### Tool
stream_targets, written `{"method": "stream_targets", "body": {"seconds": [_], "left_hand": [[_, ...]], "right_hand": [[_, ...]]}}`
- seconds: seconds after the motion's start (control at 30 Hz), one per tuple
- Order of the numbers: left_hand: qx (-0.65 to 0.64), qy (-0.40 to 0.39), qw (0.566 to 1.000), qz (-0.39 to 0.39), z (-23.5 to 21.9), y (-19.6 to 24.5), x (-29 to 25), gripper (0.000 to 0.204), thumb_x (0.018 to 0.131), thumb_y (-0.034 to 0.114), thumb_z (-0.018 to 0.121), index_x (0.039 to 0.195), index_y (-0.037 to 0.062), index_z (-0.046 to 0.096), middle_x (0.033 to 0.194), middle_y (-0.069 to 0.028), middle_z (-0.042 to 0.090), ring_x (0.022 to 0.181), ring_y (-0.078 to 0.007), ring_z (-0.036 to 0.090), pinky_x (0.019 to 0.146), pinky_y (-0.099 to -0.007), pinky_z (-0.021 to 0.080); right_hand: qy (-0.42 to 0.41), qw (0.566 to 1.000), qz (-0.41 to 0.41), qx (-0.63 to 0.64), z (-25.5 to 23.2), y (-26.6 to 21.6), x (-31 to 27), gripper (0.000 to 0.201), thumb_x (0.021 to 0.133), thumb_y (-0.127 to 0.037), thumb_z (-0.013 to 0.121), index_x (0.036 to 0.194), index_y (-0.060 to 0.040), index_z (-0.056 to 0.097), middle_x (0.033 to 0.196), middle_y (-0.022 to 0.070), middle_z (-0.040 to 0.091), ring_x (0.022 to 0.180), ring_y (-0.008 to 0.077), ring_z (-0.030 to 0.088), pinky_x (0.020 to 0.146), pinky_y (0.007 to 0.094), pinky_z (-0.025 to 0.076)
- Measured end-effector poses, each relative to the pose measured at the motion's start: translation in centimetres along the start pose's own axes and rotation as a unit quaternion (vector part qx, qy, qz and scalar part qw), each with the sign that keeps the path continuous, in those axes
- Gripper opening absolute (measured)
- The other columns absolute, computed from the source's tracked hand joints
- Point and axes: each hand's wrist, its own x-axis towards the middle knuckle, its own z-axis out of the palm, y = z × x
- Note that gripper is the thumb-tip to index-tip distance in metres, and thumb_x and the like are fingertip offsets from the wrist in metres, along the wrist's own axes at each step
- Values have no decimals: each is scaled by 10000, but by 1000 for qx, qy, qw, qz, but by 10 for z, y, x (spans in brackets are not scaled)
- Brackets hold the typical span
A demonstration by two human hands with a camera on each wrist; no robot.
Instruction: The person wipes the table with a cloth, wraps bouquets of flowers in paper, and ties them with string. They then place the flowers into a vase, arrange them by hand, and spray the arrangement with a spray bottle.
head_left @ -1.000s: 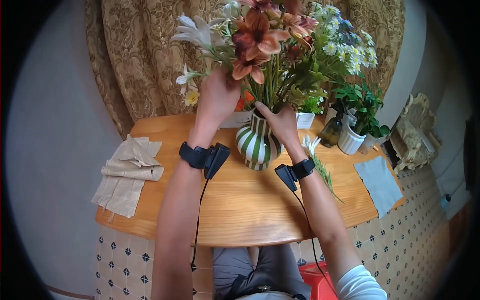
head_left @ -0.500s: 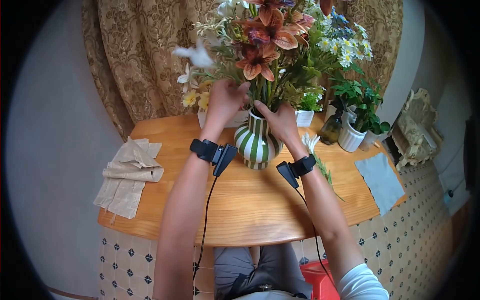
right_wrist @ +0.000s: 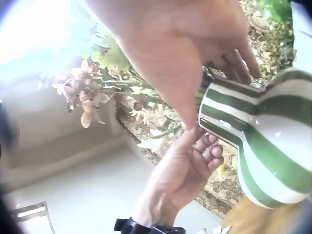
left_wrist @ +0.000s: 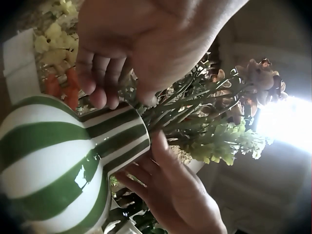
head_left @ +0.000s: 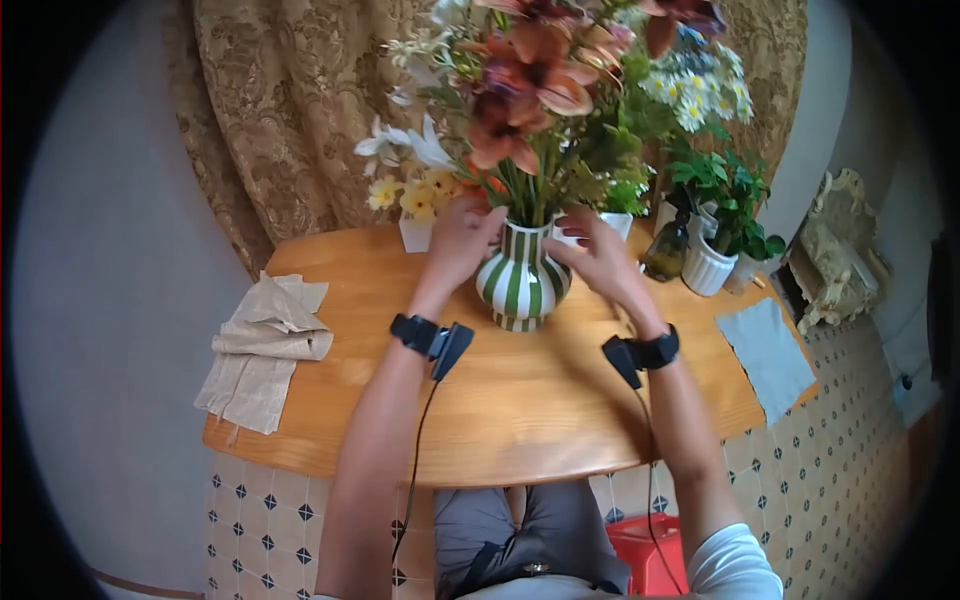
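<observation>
A green-and-white striped vase (head_left: 524, 285) stands on the wooden table, filled with stems and brown-orange lilies (head_left: 535, 80). My left hand (head_left: 462, 240) is at the left of its neck, fingers loosely bent with nothing between them; the left wrist view shows this hand (left_wrist: 146, 44) right beside the rim. On the other side, my right hand (head_left: 603, 260) has its thumb close to the rim and its fingers reaching behind the neck, loosely spread. A white flower (head_left: 430, 147) leans out at the bouquet's left, above yellow flowers (head_left: 415, 195).
Crumpled brown paper (head_left: 265, 350) lies at the table's left, a grey cloth (head_left: 768, 358) at the right edge. Behind my right hand are a dark bottle (head_left: 667, 252) and a white pot (head_left: 708, 268) with a green plant. A patterned curtain (head_left: 290, 120) hangs behind.
My left hand has come down from among the flowers to the vase neck, leaving a white flower at the bouquet's left. My right hand has shifted right, its fingers loosened from the rim.
</observation>
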Motion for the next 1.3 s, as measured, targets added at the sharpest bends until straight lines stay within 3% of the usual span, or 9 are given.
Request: {"method": "stream_targets", "body": {"seconds": [0.17,0.27,0.4,0.5,0.8,0.93,1.1,1.23,1.3], "left_hand": [[-37,-65,996,-42,-40,-32,-56,277,961,248,673,1116,24,621,860,-11,651,760,-75,627,619,-195,491],[6,-80,995,-57,-46,-19,-92,209,996,192,618,1107,15,629,793,16,615,676,-47,570,587,-186,452],[19,-127,988,-89,-37,-21,-113,172,1002,161,603,1085,14,632,799,8,628,688,-50,580,610,-192,465],[14,-172,981,-88,-26,-25,-118,166,998,139,602,1087,1,627,807,-6,634,704,-61,588,645,-206,487],[-62,-277,955,-91,17,-14,-136,171,989,111,605,1091,-25,622,852,-43,660,744,-78,620,678,-217,520],[-113,-335,926,-132,54,-15,-140,240,993,148,616,1147,-36,611,921,-70,670,772,-96,637,696,-227,532],[-245,-312,905,-152,110,-22,-137,328,1011,220,604,1216,-36,592,951,-77,684,740,-107,636,680,-231,526],[-293,-297,895,-160,124,-17,-125,289,1003,219,616,1161,-23,600,954,-72,688,739,-92,635,662,-231,517],[-289,-303,897,-144,122,-25,-126,250,993,197,632,1125,-14,609,950,-69,688,739,-85,633,654,-226,513]], "right_hand": [[-34,983,46,-173,-80,18,-77,242,882,-212,708,955,19,708,817,146,731,739,293,712,686,400,541],[-116,941,150,-279,-105,29,-119,267,862,-248,741,934,7,708,825,167,713,700,299,672,634,391,512],[-111,911,146,-370,-102,56,-166,265,846,-283,729,870,-20,703,788,206,689,759,399,664,684,485,519],[-88,908,173,-371,-101,88,-172,226,856,-258,708,884,-34,703,799,194,695,762,390,666,683,484,519],[82,986,125,-69,-132,82,-146,212,1008,-192,546,973,17,556,842,102,687,720,175,681,599,319,506],[105,981,161,-5,-119,55,-144,192,1031,-180,519,1003,10,527,920,117,697,743,189,691,595,293,510],[144,987,44,-57,-86,3,-168,111,1018,-104,515,1000,5,514,964,160,700,755,231,697,629,326,531],[-9,997,49,-66,-64,-21,-194,96,960,-83,591,986,4,559,884,155,675,748,255,685,649,360,515],[31,998,57,4,-62,-17,-195,159,945,-129,638,999,9,582,828,156,655,710,260,666,624,363,500]]}}
